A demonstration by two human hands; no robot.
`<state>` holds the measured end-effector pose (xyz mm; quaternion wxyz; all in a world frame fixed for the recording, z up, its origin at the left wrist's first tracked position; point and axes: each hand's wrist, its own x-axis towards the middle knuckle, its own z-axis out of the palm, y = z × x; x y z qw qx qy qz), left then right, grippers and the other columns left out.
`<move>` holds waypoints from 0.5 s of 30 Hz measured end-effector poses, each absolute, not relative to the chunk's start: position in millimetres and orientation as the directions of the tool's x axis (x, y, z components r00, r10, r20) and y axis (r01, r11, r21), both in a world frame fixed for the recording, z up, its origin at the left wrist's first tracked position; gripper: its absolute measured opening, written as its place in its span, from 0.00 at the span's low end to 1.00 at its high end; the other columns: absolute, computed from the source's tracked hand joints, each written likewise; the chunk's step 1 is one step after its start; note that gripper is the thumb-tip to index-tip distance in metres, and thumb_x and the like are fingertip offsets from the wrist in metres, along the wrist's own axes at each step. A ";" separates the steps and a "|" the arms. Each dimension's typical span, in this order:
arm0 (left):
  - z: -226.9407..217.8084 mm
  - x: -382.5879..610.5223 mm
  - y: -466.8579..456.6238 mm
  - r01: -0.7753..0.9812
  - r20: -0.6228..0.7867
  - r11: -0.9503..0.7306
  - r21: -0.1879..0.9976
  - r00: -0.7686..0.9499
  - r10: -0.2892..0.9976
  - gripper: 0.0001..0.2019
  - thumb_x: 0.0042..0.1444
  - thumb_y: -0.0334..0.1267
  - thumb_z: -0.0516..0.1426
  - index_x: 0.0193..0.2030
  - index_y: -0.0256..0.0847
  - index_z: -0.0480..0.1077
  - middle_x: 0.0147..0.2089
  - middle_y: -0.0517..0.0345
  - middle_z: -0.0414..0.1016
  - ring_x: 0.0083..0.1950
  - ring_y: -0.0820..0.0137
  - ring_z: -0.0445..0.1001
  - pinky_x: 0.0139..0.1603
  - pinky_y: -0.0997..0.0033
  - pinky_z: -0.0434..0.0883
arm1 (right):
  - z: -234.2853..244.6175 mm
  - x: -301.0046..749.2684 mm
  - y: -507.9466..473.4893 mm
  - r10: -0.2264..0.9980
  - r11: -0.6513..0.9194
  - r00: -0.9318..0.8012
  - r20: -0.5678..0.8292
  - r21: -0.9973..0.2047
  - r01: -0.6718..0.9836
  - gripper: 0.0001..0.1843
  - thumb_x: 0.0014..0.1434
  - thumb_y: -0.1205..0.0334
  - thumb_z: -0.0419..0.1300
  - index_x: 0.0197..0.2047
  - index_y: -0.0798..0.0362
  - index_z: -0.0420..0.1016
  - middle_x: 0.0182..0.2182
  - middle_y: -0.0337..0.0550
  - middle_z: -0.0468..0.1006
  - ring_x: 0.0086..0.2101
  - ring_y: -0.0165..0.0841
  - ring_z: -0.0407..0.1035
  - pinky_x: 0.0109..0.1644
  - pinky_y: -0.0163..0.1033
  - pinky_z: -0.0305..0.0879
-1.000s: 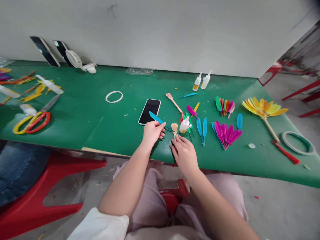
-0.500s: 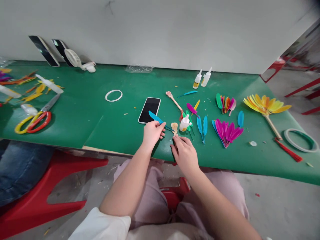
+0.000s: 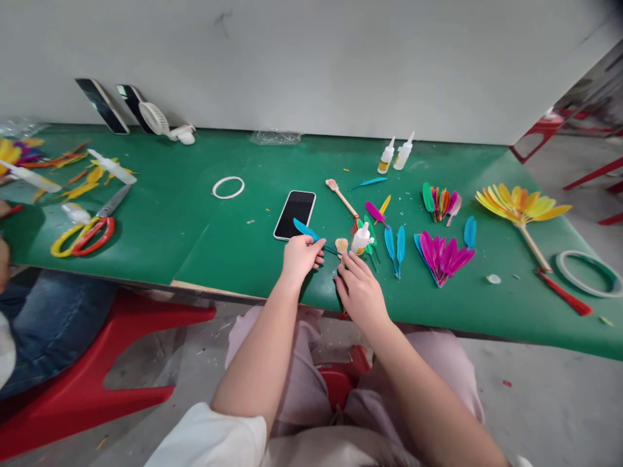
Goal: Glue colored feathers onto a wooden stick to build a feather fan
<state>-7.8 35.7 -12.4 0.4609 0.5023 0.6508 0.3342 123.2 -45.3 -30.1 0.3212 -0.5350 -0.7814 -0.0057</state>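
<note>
Slanting slim bright-blue feather (image 3: 304, 228)

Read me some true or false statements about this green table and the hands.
The left hand holds a blue feather. True.
The screen of the phone is lit. False: it is dark.
Two small bottles stand near the wall. True.
The scissors lie right of the yellow feather fan. False: they lie far to its left.
The right hand grips the white ring. False: its fingers are at a wooden stick; the ring lies apart, left of the phone.
</note>
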 end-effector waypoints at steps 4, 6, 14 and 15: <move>-11.6 -7.3 35.7 0.359 -0.279 0.285 0.888 -0.071 0.958 0.12 0.51 0.38 0.56 0.21 0.35 0.63 0.20 0.61 0.68 0.17 0.78 0.68 0.12 0.83 0.63 | -31.2 123.9 -42.7 0.820 0.445 -0.223 0.527 -0.343 0.827 0.14 0.59 0.68 0.49 0.39 0.62 0.75 0.46 0.54 0.74 0.52 0.38 0.64 0.56 0.42 0.64; -12.0 -7.3 35.6 0.365 -0.280 0.286 0.886 -0.072 0.957 0.12 0.51 0.38 0.56 0.21 0.35 0.63 0.20 0.61 0.68 0.17 0.78 0.68 0.12 0.83 0.63 | -31.8 123.6 -42.2 0.820 0.447 -0.222 0.528 -0.349 0.824 0.14 0.59 0.68 0.49 0.39 0.61 0.75 0.46 0.53 0.74 0.51 0.37 0.65 0.55 0.42 0.65; -12.5 -7.8 35.5 0.386 -0.279 0.280 0.879 -0.060 0.958 0.12 0.51 0.39 0.56 0.22 0.35 0.64 0.20 0.61 0.68 0.17 0.78 0.68 0.13 0.83 0.63 | -31.9 121.1 -39.4 0.809 0.458 -0.260 0.527 -0.288 0.841 0.14 0.59 0.69 0.49 0.40 0.65 0.75 0.49 0.58 0.71 0.55 0.41 0.60 0.58 0.44 0.61; -12.3 -7.8 35.4 0.388 -0.279 0.280 0.878 -0.059 0.958 0.11 0.51 0.39 0.56 0.22 0.35 0.64 0.20 0.61 0.68 0.17 0.78 0.68 0.13 0.83 0.63 | -31.6 121.0 -39.2 0.813 0.452 -0.258 0.521 -0.286 0.845 0.14 0.59 0.69 0.49 0.40 0.65 0.74 0.49 0.58 0.71 0.55 0.42 0.59 0.58 0.44 0.61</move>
